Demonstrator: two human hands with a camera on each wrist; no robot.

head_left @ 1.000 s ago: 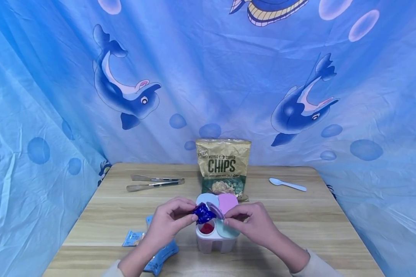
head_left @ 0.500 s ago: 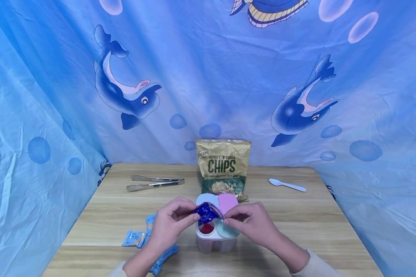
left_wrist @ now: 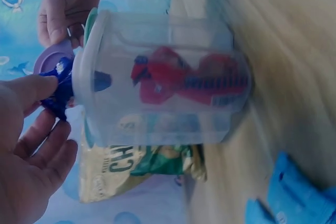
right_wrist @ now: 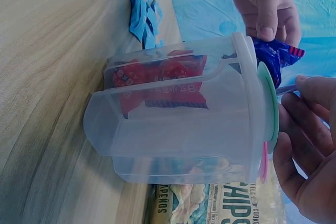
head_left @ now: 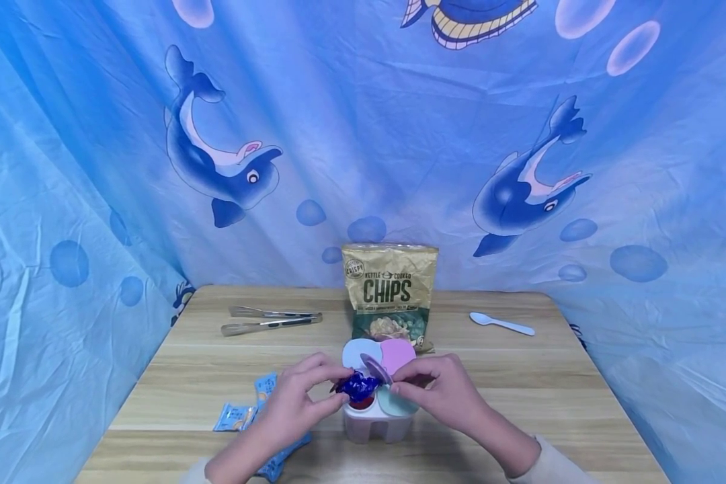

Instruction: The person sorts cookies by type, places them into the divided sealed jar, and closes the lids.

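Observation:
A clear container [head_left: 378,429] with several round lids stands on the table. My left hand [head_left: 302,398] pinches a shiny dark blue snack packet [head_left: 358,388] between thumb and fingers over the container's open front-left mouth. In the left wrist view, the packet's lower end [left_wrist: 103,81] reaches inside, below the rim. With my right hand [head_left: 440,388] I hold the raised purple lid [head_left: 374,367] tilted beside that mouth. Red snack packets [left_wrist: 168,74] lie at the bottom of the same compartment. Light blue [head_left: 358,351], pink [head_left: 398,353] and green [head_left: 393,402] lids cover the other compartments.
Behind the container a chips bag [head_left: 393,289] stands upright. Metal tongs [head_left: 272,324] lie at the back left, a white spoon [head_left: 501,323] at the back right. Several light blue packets [head_left: 234,417] are left of the container, partly behind my left forearm.
My left hand has lowered the dark blue packet toward the open mouth, so it now covers most of the red inside in the head view. The right hand keeps the purple lid raised.

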